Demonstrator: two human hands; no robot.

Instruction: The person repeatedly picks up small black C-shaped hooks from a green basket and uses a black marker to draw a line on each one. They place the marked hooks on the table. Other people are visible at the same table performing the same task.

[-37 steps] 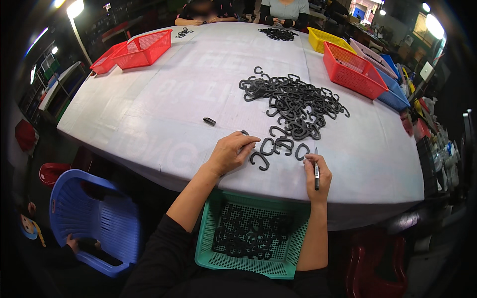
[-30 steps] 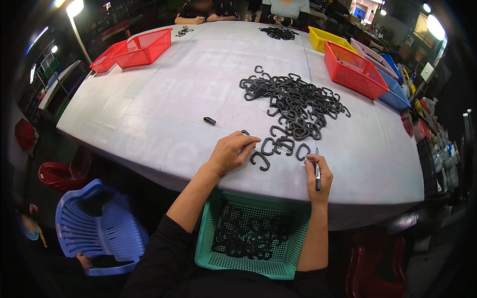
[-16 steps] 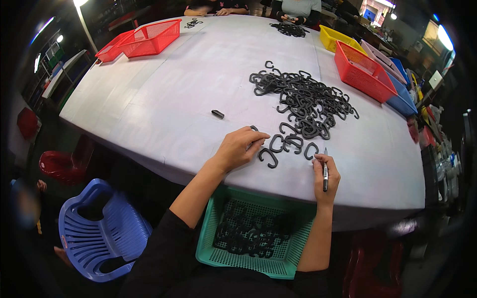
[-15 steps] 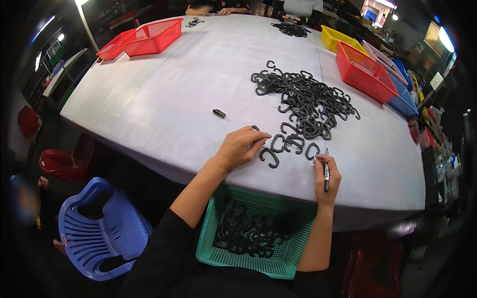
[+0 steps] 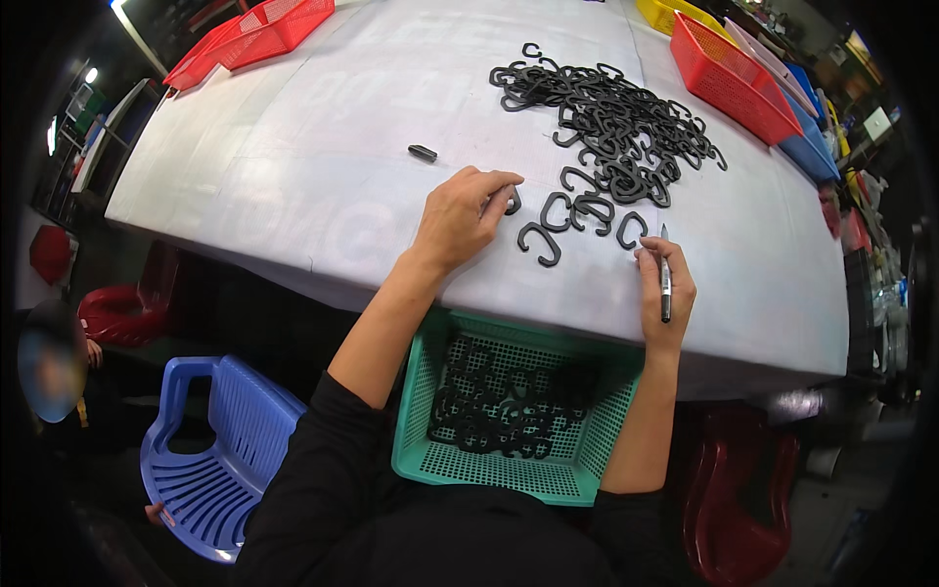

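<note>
My left hand (image 5: 462,220) is closed over the table, thumb and forefinger pinched on a black C-shaped piece (image 5: 514,203) that is mostly hidden by the fingers. A marker pen (image 5: 666,293) lies in my right hand (image 5: 675,279), tip pointing away from me. The right fingertips are close to a single black C-shaped piece (image 5: 631,231); whether they touch it I cannot tell. Several loose pieces (image 5: 539,245) lie between my hands, and beyond them spreads a large pile of the same black pieces (image 5: 626,122). A small black cap-like object (image 5: 423,154) rests left of the pile.
Against the table's near edge, a green basket (image 5: 419,455) between my forearms holds many black pieces. Red baskets (image 5: 279,31) stand far left; another red basket (image 5: 729,78) and a blue one (image 5: 810,147) line the right edge. A blue plastic chair (image 5: 256,421) is at lower left.
The view has tilted downward, so the table sits higher in the picture. My left hand has shifted slightly away from me, and more of its piece shows. The right hand keeps the pen.
</note>
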